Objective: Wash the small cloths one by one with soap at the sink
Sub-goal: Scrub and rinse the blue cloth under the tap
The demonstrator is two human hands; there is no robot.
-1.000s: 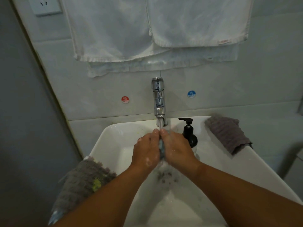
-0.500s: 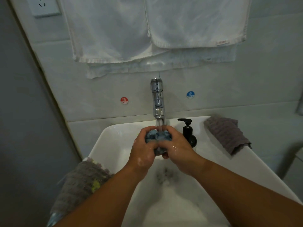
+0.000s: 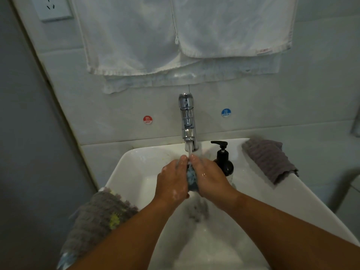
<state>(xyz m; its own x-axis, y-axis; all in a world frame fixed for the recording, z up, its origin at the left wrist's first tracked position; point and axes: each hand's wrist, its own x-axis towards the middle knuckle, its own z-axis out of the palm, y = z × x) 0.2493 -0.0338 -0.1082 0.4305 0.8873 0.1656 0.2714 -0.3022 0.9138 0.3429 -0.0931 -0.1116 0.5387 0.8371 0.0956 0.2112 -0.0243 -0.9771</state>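
Now the left hand (image 3: 172, 181) and right hand (image 3: 209, 178) squeeze a small blue cloth (image 3: 191, 177) between them under the running tap (image 3: 187, 121), over the sink (image 3: 134, 172). Rinsing looks underway; next, wring it out, probably.

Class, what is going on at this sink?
A person holds a blue cloth between left hand and right hand under the running tap, over the sink. Suds show on the left hand. A grey cloth lies on the right rim, more cloths on the left rim, a soap bottle beside the tap.
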